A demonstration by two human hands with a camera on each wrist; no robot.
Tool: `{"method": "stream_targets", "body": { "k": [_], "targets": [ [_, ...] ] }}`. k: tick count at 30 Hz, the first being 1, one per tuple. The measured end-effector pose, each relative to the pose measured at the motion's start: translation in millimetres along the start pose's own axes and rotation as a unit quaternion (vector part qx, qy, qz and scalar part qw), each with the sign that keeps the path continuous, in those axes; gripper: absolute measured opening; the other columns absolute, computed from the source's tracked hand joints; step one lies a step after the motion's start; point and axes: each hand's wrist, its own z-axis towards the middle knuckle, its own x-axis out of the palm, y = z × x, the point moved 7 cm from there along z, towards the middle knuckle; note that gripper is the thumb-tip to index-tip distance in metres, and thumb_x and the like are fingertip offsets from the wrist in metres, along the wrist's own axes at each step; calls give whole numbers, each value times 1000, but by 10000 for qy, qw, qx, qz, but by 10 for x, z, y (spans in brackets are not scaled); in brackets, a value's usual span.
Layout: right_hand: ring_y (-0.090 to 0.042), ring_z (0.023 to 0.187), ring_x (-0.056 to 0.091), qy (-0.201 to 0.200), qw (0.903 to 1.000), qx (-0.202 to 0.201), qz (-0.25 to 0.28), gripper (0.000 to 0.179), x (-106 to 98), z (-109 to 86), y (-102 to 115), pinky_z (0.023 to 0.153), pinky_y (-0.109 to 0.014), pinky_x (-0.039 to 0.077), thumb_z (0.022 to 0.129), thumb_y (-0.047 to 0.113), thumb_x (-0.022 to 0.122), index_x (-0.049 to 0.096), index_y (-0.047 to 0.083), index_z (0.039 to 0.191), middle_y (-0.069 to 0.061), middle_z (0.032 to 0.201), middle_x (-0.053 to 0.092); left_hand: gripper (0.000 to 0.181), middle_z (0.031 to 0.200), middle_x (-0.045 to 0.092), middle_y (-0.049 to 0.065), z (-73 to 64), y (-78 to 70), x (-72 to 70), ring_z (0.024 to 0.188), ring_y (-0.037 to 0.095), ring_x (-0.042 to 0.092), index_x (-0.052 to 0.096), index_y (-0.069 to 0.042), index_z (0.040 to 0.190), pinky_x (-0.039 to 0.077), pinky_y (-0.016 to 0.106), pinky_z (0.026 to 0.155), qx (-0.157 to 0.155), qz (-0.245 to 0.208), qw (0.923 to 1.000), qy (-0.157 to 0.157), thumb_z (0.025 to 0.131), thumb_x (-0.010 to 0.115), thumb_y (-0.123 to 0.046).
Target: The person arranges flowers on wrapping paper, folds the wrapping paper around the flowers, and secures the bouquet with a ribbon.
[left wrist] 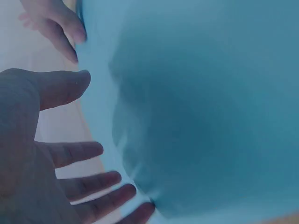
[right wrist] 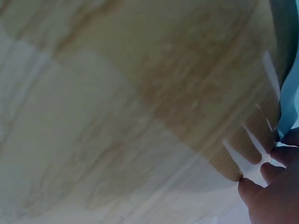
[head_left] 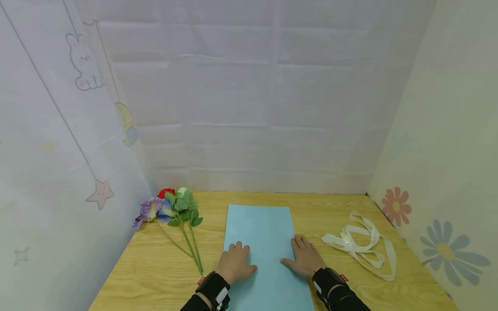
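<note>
No legible text or numbers.

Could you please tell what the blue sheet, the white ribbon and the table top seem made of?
Blue sheet: probably matte paper or thin nonwoven; little shine, softly bending edge.
White ribbon: likely thin fabric, perhaps synthetic, finish unclear; it lies in loose loops.
Table top: wood or printed laminate, seems slightly glossy; grain and pale reflections show.

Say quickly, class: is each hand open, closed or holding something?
Left hand: open, over the blue paper.
Right hand: open, at the blue paper's right edge.
</note>
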Motion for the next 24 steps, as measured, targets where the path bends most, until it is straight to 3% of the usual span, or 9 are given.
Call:
{"method": "stream_targets", "body": {
  "k": [5, 10, 18, 24],
  "targets": [
    [-48, 146, 28, -157, 9996, -43, -230, 94, 76, -4, -25, 115, -64, 23, 94, 64, 58, 41, -10, 149, -29, 158, 34, 92, 141, 50, 22, -99, -152, 126, 126, 43, 49, 53, -9, 147, 44, 69, 92, -306, -160, 9993, 174, 81, 71, -70],
    [-47, 148, 27, -279, 9990, -53, -343, 95, 156, 7, -92, 115, -64, 22, 95, 66, 54, 40, -9, 150, -27, 159, 33, 116, 159, 35, 21, -182, -232, 284, 145, 51, 30, 41, -18, 157, 25, 81, 100, -553, -260, 9968, 523, 68, 67, -87],
    [-51, 147, 24, -353, 9992, 50, -155, 94, 159, -56, -89, 114, -67, 20, 95, 65, 56, 42, -11, 149, -30, 159, 31, 128, 164, 27, 19, -190, -243, 506, 148, 54, 18, 37, -22, 159, 14, 84, 102, -613, -204, 9938, 902, 56, 73, -89],
    [-54, 142, 31, -621, 9977, 95, 269, 69, -29, -93, 78, 112, -67, 26, 96, 48, 66, 59, -7, 137, -35, 148, 43, 125, 165, 24, 20, -157, -240, 499, 149, 54, 14, 37, -20, 159, 10, 85, 102, -688, -205, 9926, 981, 60, 73, -88]
  ]
}}
